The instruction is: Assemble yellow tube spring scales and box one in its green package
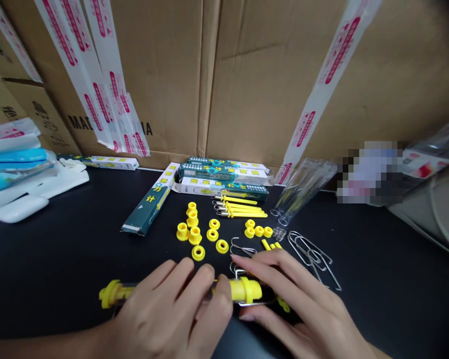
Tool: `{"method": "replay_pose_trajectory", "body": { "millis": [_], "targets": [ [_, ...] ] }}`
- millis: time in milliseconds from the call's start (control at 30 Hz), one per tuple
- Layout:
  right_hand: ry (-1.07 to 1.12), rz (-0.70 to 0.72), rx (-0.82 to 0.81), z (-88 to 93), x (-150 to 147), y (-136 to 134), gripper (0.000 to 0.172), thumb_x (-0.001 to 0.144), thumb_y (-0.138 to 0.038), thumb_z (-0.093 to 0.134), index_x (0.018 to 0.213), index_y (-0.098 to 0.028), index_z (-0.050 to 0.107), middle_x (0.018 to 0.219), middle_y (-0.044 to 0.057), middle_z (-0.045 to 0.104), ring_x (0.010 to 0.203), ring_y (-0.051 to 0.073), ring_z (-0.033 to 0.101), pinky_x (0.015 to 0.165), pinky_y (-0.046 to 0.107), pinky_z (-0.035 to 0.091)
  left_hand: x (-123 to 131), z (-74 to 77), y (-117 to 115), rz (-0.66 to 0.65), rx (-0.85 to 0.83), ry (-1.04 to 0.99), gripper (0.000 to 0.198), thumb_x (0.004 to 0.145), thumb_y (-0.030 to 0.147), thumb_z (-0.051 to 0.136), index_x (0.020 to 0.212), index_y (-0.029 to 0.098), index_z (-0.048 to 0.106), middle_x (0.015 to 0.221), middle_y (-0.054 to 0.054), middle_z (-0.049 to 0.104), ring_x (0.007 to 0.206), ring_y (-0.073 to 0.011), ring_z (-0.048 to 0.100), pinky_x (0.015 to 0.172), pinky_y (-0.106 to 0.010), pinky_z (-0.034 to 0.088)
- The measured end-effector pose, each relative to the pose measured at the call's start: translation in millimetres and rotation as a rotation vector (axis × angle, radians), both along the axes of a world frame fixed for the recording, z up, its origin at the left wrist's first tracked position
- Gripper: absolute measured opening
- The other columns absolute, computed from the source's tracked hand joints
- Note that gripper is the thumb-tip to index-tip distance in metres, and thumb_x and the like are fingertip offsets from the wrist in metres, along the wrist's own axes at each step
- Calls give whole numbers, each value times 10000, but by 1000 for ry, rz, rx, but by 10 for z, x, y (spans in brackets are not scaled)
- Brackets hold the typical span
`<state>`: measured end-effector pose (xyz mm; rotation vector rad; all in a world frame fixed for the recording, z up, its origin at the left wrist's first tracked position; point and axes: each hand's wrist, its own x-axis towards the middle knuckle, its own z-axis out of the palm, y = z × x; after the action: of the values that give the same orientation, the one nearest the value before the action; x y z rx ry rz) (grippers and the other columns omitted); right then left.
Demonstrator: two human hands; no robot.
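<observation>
Yellow plastic caps both ends of a clear tube [249,290], which lies crosswise over the near part of the smooth black bench [56,269]. The left hand [175,309] has its grip closed round the tube's middle. The right hand [299,299] keeps its index finger and thumb apart on either side of a bent metal wire [237,273] at the right-hand cap; whether that grip pinches the wire, I cannot tell.

Just beyond lie flanged yellow rings [198,253], hollow stepped sleeves [182,231], short yellow cups [259,231], a cluster of fine coiled springs [280,234] and, to the right, rounded wire loops [314,255]. Slender yellow rods [243,208] with metal ends lie near printed green-and-white cartons [224,173]. Glossy clear tubes [307,187] lean together beside corrugated brown cardboard [247,89].
</observation>
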<state>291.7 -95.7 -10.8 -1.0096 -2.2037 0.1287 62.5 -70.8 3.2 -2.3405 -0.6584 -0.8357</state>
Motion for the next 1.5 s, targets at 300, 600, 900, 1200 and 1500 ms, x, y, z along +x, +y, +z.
{"method": "replay_pose_trajectory", "body": {
  "millis": [300, 600, 900, 1200, 1500],
  "targets": [
    [-282, 12, 162, 5, -32, 17, 386, 1115, -402, 365, 1218, -115, 602, 968, 114, 790, 918, 272, 785, 854, 396, 645, -10, -50, 41, -51, -92, -5, 312, 1081, 76, 359, 1035, 177, 651, 824, -3, 829, 689, -203, 746, 702, -358, 478],
    [-208, 18, 85, 69, -50, 11, 307, 1118, -353, 381, 1178, -154, 607, 980, 94, 767, 904, 251, 740, 879, 372, 592, 30, -98, 57, -40, -95, -52, 289, 1137, 261, 376, 1023, 170, 625, 766, 16, 806, 653, -188, 752, 673, -345, 498],
    [-82, 19, 49, 41, 40, 40, 183, 1074, -334, 514, 1167, -202, 601, 999, 66, 745, 902, 235, 701, 891, 345, 555, -1, -64, 122, 31, -233, 50, 504, 1142, 232, 127, 829, 216, 521, 586, 19, 671, 472, -164, 685, 434, -317, 450],
    [-42, 46, -20, 68, 63, 61, 151, 1030, -272, 576, 1157, -191, 590, 976, 84, 698, 870, 241, 664, 789, 343, 587, -26, -50, 110, 38, -272, 73, 332, 1085, 130, 289, 850, 227, 504, 578, 40, 646, 432, -176, 682, 399, -321, 466],
    [20, -54, -15, -7, 226, 175, 175, 1019, -184, 553, 1188, -225, 538, 972, 58, 628, 853, 229, 638, 743, 328, 542, -336, -107, 373, 9, -335, 10, 252, 1023, 99, 315, 904, 246, 481, 646, 70, 668, 461, -149, 690, 446, -297, 430]
  ]
}}
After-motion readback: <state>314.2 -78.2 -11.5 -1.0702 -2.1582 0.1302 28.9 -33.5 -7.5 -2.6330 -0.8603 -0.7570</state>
